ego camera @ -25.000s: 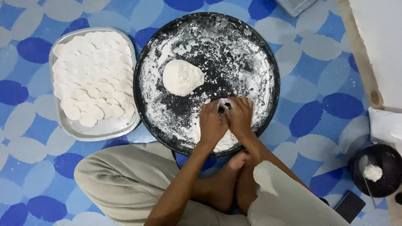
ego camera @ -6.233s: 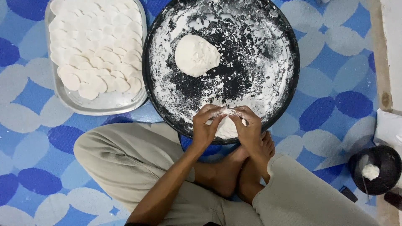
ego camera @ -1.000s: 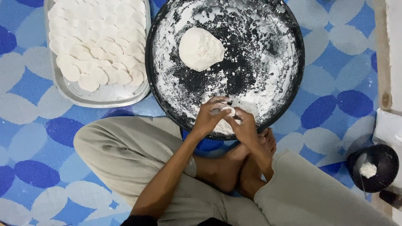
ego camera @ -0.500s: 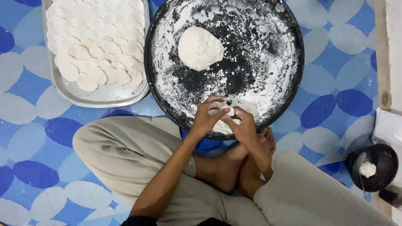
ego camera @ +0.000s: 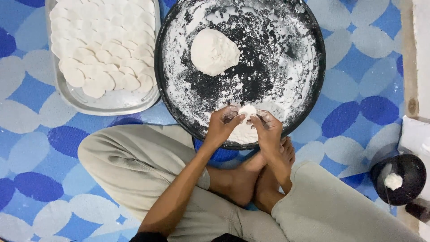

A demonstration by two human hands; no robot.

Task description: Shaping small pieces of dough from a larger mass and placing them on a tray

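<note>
Beige-trousered legs crossed on the blue-and-white patterned mat [ego camera: 31, 134], bare feet [ego camera: 251, 179] tucked just below the near edge of a round black pan [ego camera: 319, 96]. Left hand [ego camera: 221, 127] and right hand [ego camera: 267, 130] together over that near edge, fingertips of both closed on a small piece of white dough [ego camera: 247, 110], pinched between them above a floury patch. Hardly any change from half a second ago: same grip, same spot, fingers only slightly shifted around the piece, so shaping apparently not finished. Farther in, towards the pan's far side, a larger dough lump [ego camera: 214, 51] lying apart from the hands amid scattered flour. Beyond the pan's left edge, a metal tray [ego camera: 112, 105] layered with overlapping flat dough discs [ego camera: 103, 40], untouched. Off to the right, a small black bowl [ego camera: 416, 172] holding something white.
</note>
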